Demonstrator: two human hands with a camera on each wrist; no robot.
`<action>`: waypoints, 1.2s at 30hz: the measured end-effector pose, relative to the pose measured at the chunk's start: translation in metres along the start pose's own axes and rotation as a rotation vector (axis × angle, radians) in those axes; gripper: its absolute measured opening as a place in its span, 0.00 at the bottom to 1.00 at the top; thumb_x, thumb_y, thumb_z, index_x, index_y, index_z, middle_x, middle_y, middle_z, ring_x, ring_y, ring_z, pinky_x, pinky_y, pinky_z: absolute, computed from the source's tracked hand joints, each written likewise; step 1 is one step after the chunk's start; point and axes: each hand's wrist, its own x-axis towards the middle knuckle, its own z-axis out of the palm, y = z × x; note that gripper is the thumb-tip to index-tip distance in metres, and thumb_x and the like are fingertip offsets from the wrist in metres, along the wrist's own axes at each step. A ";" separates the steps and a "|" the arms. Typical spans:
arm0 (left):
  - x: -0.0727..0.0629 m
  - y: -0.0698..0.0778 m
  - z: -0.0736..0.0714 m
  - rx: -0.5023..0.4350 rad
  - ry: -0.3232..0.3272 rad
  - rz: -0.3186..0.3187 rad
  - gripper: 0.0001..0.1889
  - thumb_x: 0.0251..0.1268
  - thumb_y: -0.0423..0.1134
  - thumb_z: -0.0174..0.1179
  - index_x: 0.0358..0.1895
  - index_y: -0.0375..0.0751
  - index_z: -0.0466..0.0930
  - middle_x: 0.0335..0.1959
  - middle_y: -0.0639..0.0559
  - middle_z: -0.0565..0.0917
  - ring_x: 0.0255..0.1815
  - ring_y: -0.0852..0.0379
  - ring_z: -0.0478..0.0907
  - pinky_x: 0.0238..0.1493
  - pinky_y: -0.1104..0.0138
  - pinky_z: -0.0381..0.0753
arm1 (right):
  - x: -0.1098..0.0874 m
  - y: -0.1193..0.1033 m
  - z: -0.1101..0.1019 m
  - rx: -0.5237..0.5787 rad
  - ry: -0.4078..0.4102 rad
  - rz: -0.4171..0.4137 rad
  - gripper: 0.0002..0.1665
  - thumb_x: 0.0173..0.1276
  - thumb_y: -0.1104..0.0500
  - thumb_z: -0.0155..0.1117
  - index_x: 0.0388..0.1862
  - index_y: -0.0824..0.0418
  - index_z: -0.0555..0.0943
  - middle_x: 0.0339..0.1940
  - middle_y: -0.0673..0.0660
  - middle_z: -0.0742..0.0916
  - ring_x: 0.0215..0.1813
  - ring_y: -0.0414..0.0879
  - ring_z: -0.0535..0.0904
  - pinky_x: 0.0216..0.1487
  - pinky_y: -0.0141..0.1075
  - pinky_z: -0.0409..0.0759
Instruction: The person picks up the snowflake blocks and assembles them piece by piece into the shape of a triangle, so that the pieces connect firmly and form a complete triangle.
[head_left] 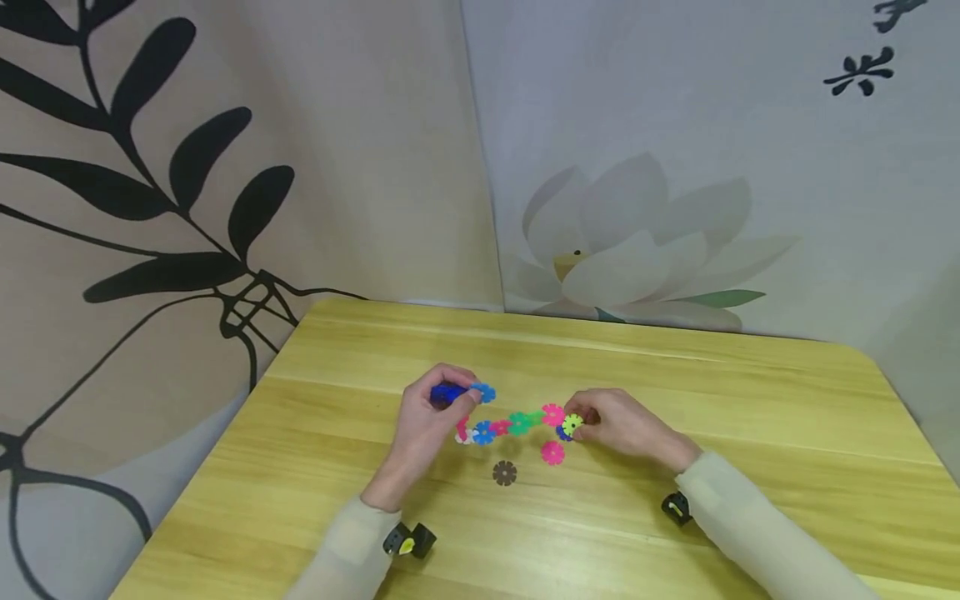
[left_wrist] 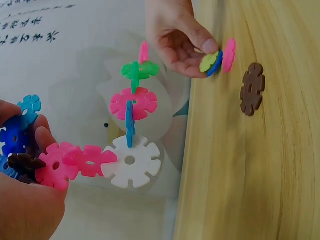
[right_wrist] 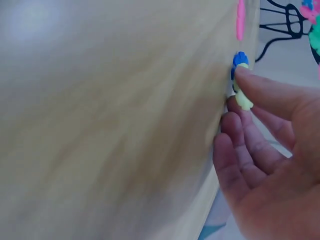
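My left hand (head_left: 426,427) grips one end of a chain of linked plastic snowflake discs. In its grasp the left wrist view shows a dark blue disc (left_wrist: 14,137), a dark brown one (left_wrist: 25,162) and lighter blue ones. The chain runs on through pink discs, a white disc (left_wrist: 132,162), a blue one (left_wrist: 130,124) and a green one (left_wrist: 140,71). My right hand (head_left: 626,423) pinches a yellow snowflake disc (right_wrist: 244,99) between thumb and fingers. Against it lies a blue disc (right_wrist: 240,59); whether they are joined I cannot tell.
A loose pink disc (head_left: 552,453) and a brown disc (head_left: 505,473) are on the wooden table (head_left: 637,525), on the near side of the chain. Behind the table's far edge rises a wall (head_left: 375,167) with plant and flower pictures.
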 end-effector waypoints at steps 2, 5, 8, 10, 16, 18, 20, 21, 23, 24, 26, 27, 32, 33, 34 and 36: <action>0.001 -0.001 0.004 -0.001 -0.010 -0.011 0.07 0.67 0.32 0.65 0.44 0.34 0.82 0.51 0.40 0.82 0.49 0.46 0.80 0.46 0.64 0.83 | -0.007 0.003 -0.003 0.020 0.009 0.027 0.12 0.67 0.64 0.73 0.49 0.57 0.86 0.34 0.45 0.85 0.37 0.41 0.77 0.41 0.36 0.80; 0.002 -0.001 0.011 -0.008 -0.031 -0.029 0.06 0.67 0.32 0.65 0.43 0.35 0.82 0.51 0.41 0.83 0.49 0.46 0.80 0.46 0.64 0.83 | -0.018 0.007 -0.006 0.029 0.025 0.050 0.12 0.68 0.65 0.72 0.49 0.57 0.87 0.34 0.45 0.85 0.37 0.41 0.78 0.41 0.36 0.80; 0.003 -0.001 0.019 -0.012 -0.057 -0.034 0.06 0.67 0.32 0.66 0.43 0.36 0.82 0.50 0.43 0.83 0.49 0.47 0.80 0.47 0.64 0.83 | -0.027 0.011 -0.010 0.029 0.052 0.071 0.10 0.69 0.64 0.71 0.48 0.58 0.86 0.34 0.45 0.85 0.37 0.41 0.77 0.41 0.35 0.80; 0.005 0.001 0.026 -0.009 -0.074 -0.029 0.06 0.67 0.33 0.66 0.43 0.36 0.82 0.50 0.44 0.83 0.49 0.47 0.80 0.48 0.64 0.83 | -0.033 0.012 -0.014 0.042 0.083 0.093 0.08 0.70 0.64 0.70 0.47 0.58 0.85 0.34 0.46 0.85 0.38 0.41 0.78 0.41 0.35 0.80; 0.005 0.005 0.039 -0.026 -0.113 -0.007 0.06 0.67 0.33 0.66 0.43 0.36 0.82 0.49 0.44 0.83 0.48 0.47 0.81 0.47 0.64 0.83 | -0.052 -0.001 -0.033 0.133 0.190 0.151 0.05 0.75 0.61 0.67 0.46 0.59 0.84 0.38 0.51 0.87 0.39 0.48 0.81 0.38 0.34 0.81; 0.004 0.005 0.041 -0.030 -0.117 -0.004 0.06 0.67 0.33 0.66 0.43 0.36 0.82 0.49 0.43 0.83 0.48 0.47 0.80 0.47 0.64 0.83 | -0.056 -0.009 -0.037 0.175 0.220 0.152 0.06 0.75 0.60 0.66 0.47 0.61 0.83 0.37 0.53 0.87 0.38 0.51 0.82 0.37 0.34 0.82; 0.003 0.005 0.044 -0.032 -0.118 -0.005 0.06 0.67 0.33 0.66 0.43 0.36 0.82 0.49 0.44 0.83 0.48 0.47 0.80 0.48 0.64 0.83 | -0.059 -0.016 -0.040 0.218 0.239 0.152 0.08 0.76 0.59 0.66 0.48 0.62 0.83 0.36 0.55 0.87 0.38 0.53 0.84 0.37 0.34 0.82; 0.003 0.005 0.045 -0.033 -0.119 -0.005 0.06 0.67 0.33 0.66 0.42 0.36 0.82 0.49 0.44 0.83 0.48 0.48 0.80 0.48 0.64 0.83 | -0.061 -0.019 -0.040 0.233 0.245 0.154 0.09 0.76 0.58 0.66 0.49 0.62 0.83 0.36 0.55 0.87 0.38 0.54 0.84 0.37 0.34 0.83; 0.003 0.004 0.047 -0.038 -0.121 -0.005 0.05 0.67 0.33 0.65 0.43 0.36 0.82 0.49 0.45 0.83 0.48 0.47 0.80 0.48 0.64 0.84 | -0.063 -0.025 -0.041 0.259 0.258 0.160 0.11 0.77 0.56 0.66 0.50 0.62 0.83 0.36 0.56 0.87 0.39 0.54 0.84 0.38 0.34 0.83; 0.002 0.004 0.048 -0.039 -0.121 -0.004 0.05 0.67 0.33 0.65 0.43 0.37 0.82 0.49 0.45 0.83 0.48 0.48 0.80 0.48 0.64 0.84 | -0.064 -0.028 -0.041 0.270 0.265 0.163 0.11 0.77 0.56 0.66 0.50 0.62 0.83 0.36 0.56 0.87 0.40 0.55 0.85 0.39 0.35 0.84; 0.003 0.004 0.050 -0.042 -0.121 0.000 0.05 0.68 0.34 0.65 0.43 0.37 0.82 0.49 0.46 0.83 0.48 0.48 0.80 0.48 0.64 0.84 | -0.065 -0.034 -0.041 0.290 0.278 0.166 0.12 0.77 0.55 0.65 0.51 0.62 0.83 0.38 0.56 0.88 0.41 0.55 0.86 0.42 0.38 0.86; 0.002 0.004 0.051 -0.045 -0.122 0.002 0.06 0.68 0.34 0.65 0.43 0.37 0.82 0.49 0.46 0.84 0.48 0.48 0.80 0.47 0.64 0.84 | -0.066 -0.036 -0.041 0.303 0.284 0.167 0.12 0.77 0.55 0.65 0.51 0.62 0.83 0.39 0.57 0.88 0.42 0.55 0.86 0.43 0.39 0.86; 0.001 0.004 0.055 -0.062 -0.128 0.014 0.05 0.68 0.33 0.65 0.43 0.36 0.81 0.48 0.45 0.83 0.46 0.49 0.80 0.45 0.66 0.83 | -0.069 -0.049 -0.039 0.347 0.316 0.172 0.12 0.77 0.55 0.65 0.52 0.62 0.82 0.41 0.56 0.88 0.44 0.53 0.87 0.47 0.40 0.87; 0.001 0.004 0.056 -0.068 -0.128 0.021 0.05 0.68 0.32 0.65 0.43 0.36 0.81 0.48 0.45 0.83 0.45 0.49 0.80 0.44 0.66 0.83 | -0.070 -0.051 -0.039 0.353 0.324 0.165 0.12 0.77 0.56 0.65 0.52 0.62 0.82 0.41 0.56 0.87 0.43 0.52 0.87 0.46 0.39 0.87; 0.001 0.004 0.057 -0.073 -0.126 0.028 0.05 0.68 0.32 0.65 0.43 0.36 0.81 0.48 0.45 0.83 0.45 0.49 0.80 0.43 0.67 0.83 | -0.071 -0.054 -0.038 0.365 0.332 0.156 0.12 0.77 0.56 0.65 0.52 0.63 0.82 0.40 0.56 0.87 0.42 0.52 0.87 0.46 0.38 0.87; 0.000 0.005 0.059 -0.079 -0.120 0.040 0.05 0.67 0.31 0.65 0.43 0.36 0.80 0.48 0.45 0.83 0.43 0.49 0.80 0.41 0.68 0.83 | -0.072 -0.059 -0.036 0.392 0.349 0.137 0.12 0.77 0.56 0.65 0.51 0.63 0.81 0.40 0.56 0.86 0.41 0.51 0.87 0.45 0.37 0.86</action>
